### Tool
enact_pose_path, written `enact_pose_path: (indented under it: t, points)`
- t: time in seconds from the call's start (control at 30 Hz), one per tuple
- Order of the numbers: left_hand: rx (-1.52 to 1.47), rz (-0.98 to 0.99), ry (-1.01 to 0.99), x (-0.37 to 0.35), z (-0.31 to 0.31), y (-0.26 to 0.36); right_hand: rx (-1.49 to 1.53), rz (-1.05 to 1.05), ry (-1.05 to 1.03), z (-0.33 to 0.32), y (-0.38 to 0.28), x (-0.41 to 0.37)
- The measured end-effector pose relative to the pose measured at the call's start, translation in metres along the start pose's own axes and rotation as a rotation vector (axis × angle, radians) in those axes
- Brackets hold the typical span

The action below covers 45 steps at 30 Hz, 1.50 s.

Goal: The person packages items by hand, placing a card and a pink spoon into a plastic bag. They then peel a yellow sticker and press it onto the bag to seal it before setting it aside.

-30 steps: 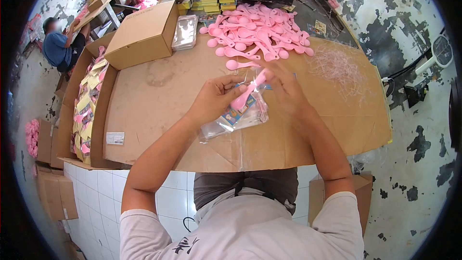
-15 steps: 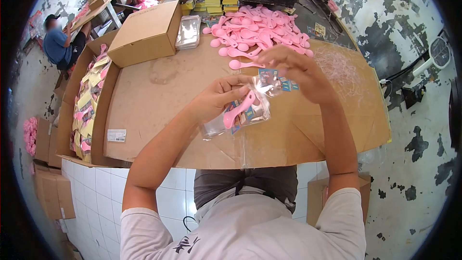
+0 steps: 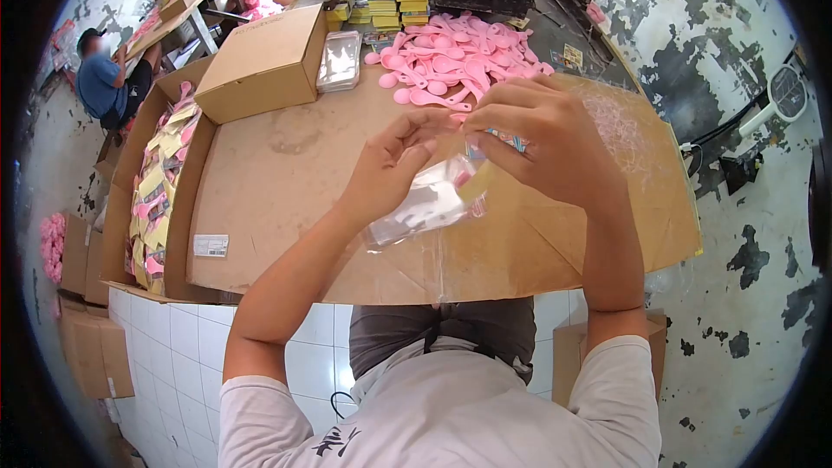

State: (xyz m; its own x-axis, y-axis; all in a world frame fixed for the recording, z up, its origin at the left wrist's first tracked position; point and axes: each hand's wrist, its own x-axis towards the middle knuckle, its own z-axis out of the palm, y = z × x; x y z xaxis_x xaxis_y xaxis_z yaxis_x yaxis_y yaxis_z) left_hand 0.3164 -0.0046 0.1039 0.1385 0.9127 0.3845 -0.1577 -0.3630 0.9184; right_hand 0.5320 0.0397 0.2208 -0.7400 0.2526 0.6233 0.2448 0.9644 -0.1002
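- Left hand and right hand, head view: both pinch the mouth of the bag, held just above the table.
- A spoon seems to be inside; the bag's mouth looks unsealed.
- The pile of loose spoons awaits; the box holds packed ones.

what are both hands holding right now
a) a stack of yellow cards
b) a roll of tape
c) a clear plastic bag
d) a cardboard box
c: the left hand and the right hand both pinch the top of a clear plastic bag above the cardboard sheet, while the pink spoons lie heaped beyond them.
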Motion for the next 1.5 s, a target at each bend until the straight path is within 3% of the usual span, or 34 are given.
enact_pose_path:
  t: [0.1,0.17,0.37,0.47,0.57,0.77,0.87,0.97,1.07,1.13,1.2,1.27,1.4,1.47,1.5]
  points:
    - [0.223,0.095,-0.082,-0.007,0.001,0.008,0.078,0.211,0.025,0.005,-0.003,-0.004]
    - [0.265,0.127,-0.033,-0.013,0.013,0.019,0.119,0.331,-0.012,0.005,-0.007,-0.004]
    - [0.202,0.036,0.053,-0.008,0.01,0.007,0.226,0.364,0.044,0.02,-0.001,-0.015]
    - [0.187,-0.028,0.061,-0.007,0.008,0.008,0.011,0.185,0.308,0.036,0.002,-0.016]
    - [0.282,-0.012,0.064,-0.008,0.008,0.007,-0.258,0.019,0.156,0.038,-0.001,-0.018]
    - [0.482,-0.002,0.015,-0.012,0.011,0.003,-0.359,-0.117,0.164,0.064,0.005,-0.017]
    - [0.55,0.023,-0.031,-0.012,0.014,0.004,-0.433,-0.077,0.094,0.072,0.01,-0.021]
    - [0.532,-0.042,-0.059,-0.011,0.017,0.007,-0.445,0.119,0.121,0.081,0.033,-0.027]
    - [0.316,-0.091,-0.033,-0.009,0.013,-0.003,0.317,0.483,0.212,0.047,0.06,-0.039]
    - [0.185,-0.127,0.005,-0.007,0.009,-0.007,0.853,0.599,-0.098,0.001,0.074,-0.054]
    - [0.127,-0.188,0.038,-0.003,0.007,-0.004,1.254,0.725,-0.159,-0.032,0.119,-0.099]
    - [0.134,-0.193,0.018,-0.003,0.007,0.0,1.003,0.866,-0.107,-0.054,0.18,-0.133]
    - [0.244,-0.235,0.011,-0.002,0.004,-0.005,-0.155,0.91,0.064,-0.044,0.22,-0.204]
    - [0.139,-0.198,0.012,-0.001,0.008,-0.006,-0.729,0.851,0.139,-0.039,0.23,-0.217]
    - [0.085,-0.186,0.014,-0.002,0.01,-0.007,-0.631,0.783,0.193,-0.037,0.224,-0.21]
